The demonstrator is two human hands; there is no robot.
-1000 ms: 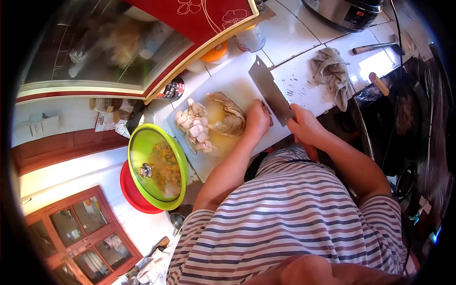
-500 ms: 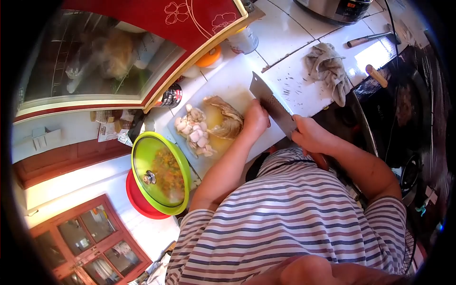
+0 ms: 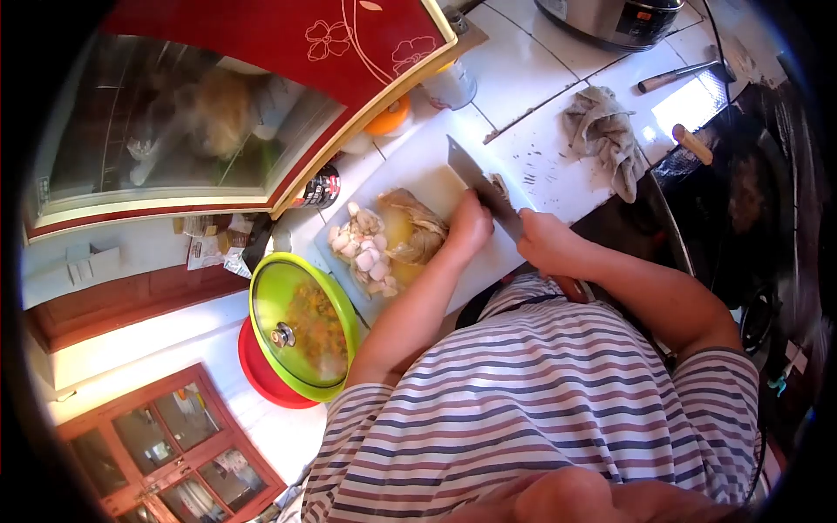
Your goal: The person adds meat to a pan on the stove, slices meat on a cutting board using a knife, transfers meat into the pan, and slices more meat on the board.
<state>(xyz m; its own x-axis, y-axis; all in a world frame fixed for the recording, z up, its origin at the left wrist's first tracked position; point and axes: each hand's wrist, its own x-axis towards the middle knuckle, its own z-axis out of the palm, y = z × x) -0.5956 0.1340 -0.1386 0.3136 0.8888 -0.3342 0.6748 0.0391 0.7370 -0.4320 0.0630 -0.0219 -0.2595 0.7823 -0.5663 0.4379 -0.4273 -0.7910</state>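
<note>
My right hand (image 3: pixel 547 244) is closed round the handle of a broad cleaver (image 3: pixel 479 179), its blade over the white cutting board (image 3: pixel 427 170). Against the blade's left face, my left hand (image 3: pixel 471 225) has its fingers curled; whatever they press on is hidden. A small brownish piece (image 3: pixel 499 185) shows at the blade's right side. Left of my left hand lies a wet, brown, wrinkled leafy chunk (image 3: pixel 423 225), possibly a pickled vegetable, in yellowish liquid. Beside it is a pile of pale sliced pieces (image 3: pixel 362 246).
A green bowl with a glass lid (image 3: pixel 349 349) stands at lower left, over a red basin (image 3: pixel 261 375). A crumpled cloth (image 3: pixel 602 131) lies on the tiles, with a rice cooker (image 3: pixel 610 22) farther back. The red-fronted cabinet (image 3: pixel 288 44) overhangs the upper left. A wooden handle (image 3: pixel 693 144) juts out at right.
My right hand and the cleaver have moved left, closer to my left hand. A brownish piece now shows beside the blade. The whole view has shifted slightly.
</note>
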